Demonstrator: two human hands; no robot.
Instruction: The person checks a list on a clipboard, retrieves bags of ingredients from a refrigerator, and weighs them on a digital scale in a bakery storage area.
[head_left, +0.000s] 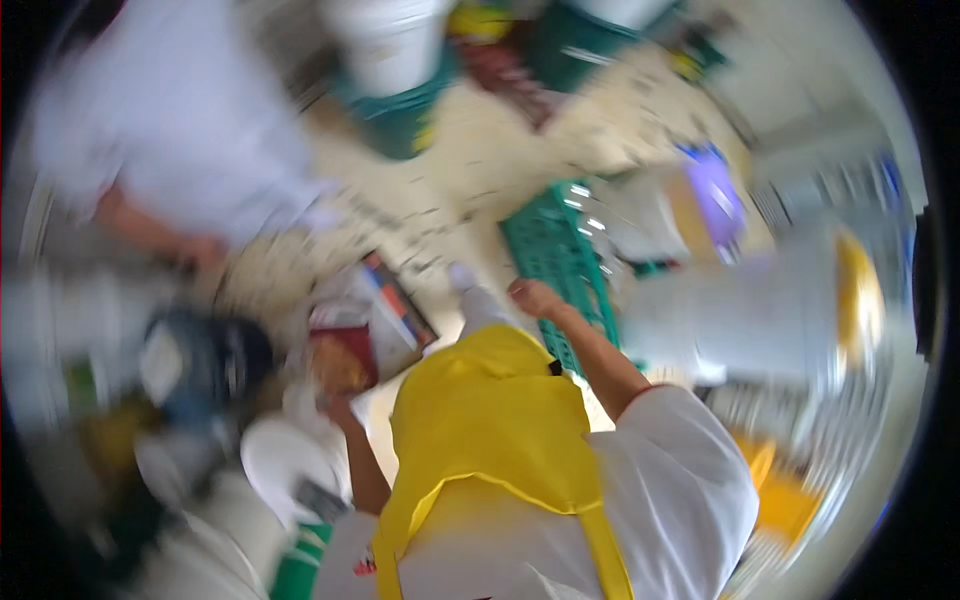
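Note:
Motion blur softens the whole view. My right hand (536, 298), fingers curled in with nothing visible in them, hangs beside a green plastic crate (551, 255). Whether it touches the crate is not clear. On the other side, my left hand (337, 407) is low and partly blurred, at the lower edge of a red and white package (345, 356) with a brown patch on its front. I cannot tell if the fingers grip that package. A yellow apron (491, 405) covers my front over a white shirt.
Another person in white (180, 112) stands at the upper left, one forearm lowered. Green bins (397, 124) with white tubs (394, 45) stand ahead on the pale floor (390, 195). A large pale container (720, 307) is at right; a dark blue container (202, 360) is at left.

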